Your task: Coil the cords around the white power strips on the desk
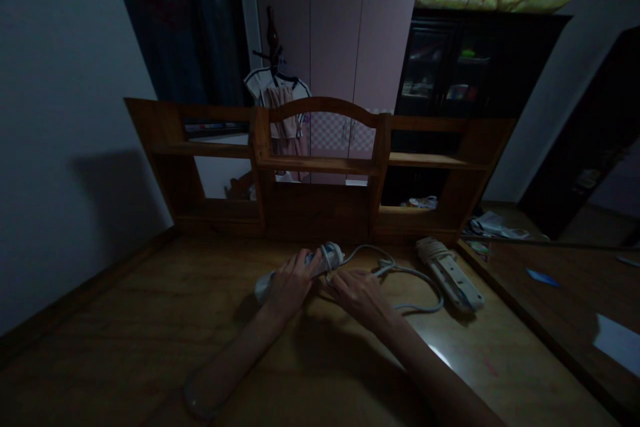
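A white power strip (263, 287) lies at a slant in the grip of my left hand (291, 280), its fingers wrapped over the top. The strip's far end sticks out beyond the fingertips, with a turn of pale cord around it. Close beside that end, my right hand (359, 290) is closed on the cord (434, 282); the pinched part is hidden by the fingers. From there the cord runs in a loose loop over the wooden desk (150, 320). A second white power strip (455, 279), its cord wound round one end, rests to the right.
A wooden shelf unit (320, 163) stands along the desk's back edge. On the right, a lower brown surface (565, 293) carries a blue card (543, 277) and a white sheet (620, 343). A wall (65, 113) bounds the left side. The room is dim.
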`<move>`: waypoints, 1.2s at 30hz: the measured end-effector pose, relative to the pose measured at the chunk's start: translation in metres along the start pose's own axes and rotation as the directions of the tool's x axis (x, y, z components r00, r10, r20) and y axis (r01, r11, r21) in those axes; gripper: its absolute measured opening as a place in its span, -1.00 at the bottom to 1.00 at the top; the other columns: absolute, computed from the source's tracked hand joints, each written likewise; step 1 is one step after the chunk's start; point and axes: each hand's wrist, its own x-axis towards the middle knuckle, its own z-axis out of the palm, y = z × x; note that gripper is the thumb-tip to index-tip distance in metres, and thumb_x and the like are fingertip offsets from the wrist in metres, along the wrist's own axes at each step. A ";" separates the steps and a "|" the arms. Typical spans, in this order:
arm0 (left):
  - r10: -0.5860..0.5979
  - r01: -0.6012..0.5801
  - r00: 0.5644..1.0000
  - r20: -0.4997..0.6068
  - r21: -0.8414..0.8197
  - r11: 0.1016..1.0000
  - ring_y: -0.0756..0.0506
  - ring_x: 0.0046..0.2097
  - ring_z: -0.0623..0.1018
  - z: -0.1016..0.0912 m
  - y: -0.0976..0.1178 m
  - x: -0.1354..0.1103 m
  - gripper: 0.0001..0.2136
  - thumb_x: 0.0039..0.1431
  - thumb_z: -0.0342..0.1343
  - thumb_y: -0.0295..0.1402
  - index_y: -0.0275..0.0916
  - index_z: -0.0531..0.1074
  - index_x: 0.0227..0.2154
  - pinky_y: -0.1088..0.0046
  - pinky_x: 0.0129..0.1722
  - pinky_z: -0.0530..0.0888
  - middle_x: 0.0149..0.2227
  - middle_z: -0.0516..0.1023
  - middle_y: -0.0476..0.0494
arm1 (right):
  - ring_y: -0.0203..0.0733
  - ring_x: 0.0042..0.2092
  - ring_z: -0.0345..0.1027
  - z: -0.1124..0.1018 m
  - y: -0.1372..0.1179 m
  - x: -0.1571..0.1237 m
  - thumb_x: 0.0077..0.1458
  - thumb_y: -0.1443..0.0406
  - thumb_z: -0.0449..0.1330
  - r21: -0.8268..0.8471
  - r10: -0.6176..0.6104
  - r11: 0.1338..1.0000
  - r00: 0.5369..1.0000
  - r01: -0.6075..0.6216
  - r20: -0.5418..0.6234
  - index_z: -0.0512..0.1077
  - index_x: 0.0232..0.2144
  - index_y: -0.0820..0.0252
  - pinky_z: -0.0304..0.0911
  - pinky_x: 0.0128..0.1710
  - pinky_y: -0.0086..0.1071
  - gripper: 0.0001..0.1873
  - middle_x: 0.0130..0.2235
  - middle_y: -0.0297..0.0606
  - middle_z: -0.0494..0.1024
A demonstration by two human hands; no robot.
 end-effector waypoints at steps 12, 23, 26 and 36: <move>0.378 -0.378 0.921 -0.092 0.016 0.926 -0.22 0.00 0.43 0.005 0.002 0.000 -0.52 0.19 0.05 -0.43 -0.14 0.16 0.17 0.15 -0.02 0.39 0.00 0.40 -0.30 | -0.31 -0.49 0.27 -0.029 0.031 -0.003 0.15 -0.03 0.11 0.105 0.076 0.992 0.997 -0.075 0.001 0.39 -0.49 0.23 -0.15 -0.47 -0.38 -0.56 -0.51 -0.27 0.47; 0.620 -0.645 0.741 -0.256 -0.014 0.764 -0.15 0.04 0.44 -0.013 0.017 -0.004 -0.68 0.25 -0.03 -0.45 -0.15 0.28 0.05 0.19 0.03 0.41 -0.06 0.46 -0.25 | -0.39 -0.56 0.06 -0.024 0.038 -0.004 0.24 0.11 -0.02 0.385 0.336 0.866 0.942 -0.318 0.021 0.25 -0.67 0.24 -0.12 -0.47 -0.43 -0.50 -0.63 -0.38 0.20; 0.637 -0.661 0.717 -0.282 0.014 0.750 -0.15 0.05 0.44 -0.013 0.017 -0.007 -0.67 0.24 -0.04 -0.47 -0.15 0.26 0.06 0.18 0.03 0.42 -0.07 0.47 -0.24 | -0.41 -0.57 -0.03 -0.026 0.038 -0.001 0.25 0.10 -0.04 0.455 0.349 0.825 0.935 -0.335 0.056 0.21 -0.70 0.25 -0.16 -0.50 -0.43 -0.46 -0.63 -0.41 0.08; 0.665 -0.693 0.677 -0.316 0.031 0.720 -0.19 0.06 0.45 -0.016 0.022 -0.009 -0.69 0.23 -0.02 -0.45 -0.19 0.31 0.03 0.16 0.04 0.42 -0.04 0.47 -0.28 | -0.43 -0.57 -0.18 -0.023 0.032 0.004 0.22 0.03 -0.04 0.589 0.418 0.697 0.899 -0.408 0.128 -0.01 -0.73 0.23 -0.27 -0.55 -0.43 -0.41 -0.62 -0.41 -0.07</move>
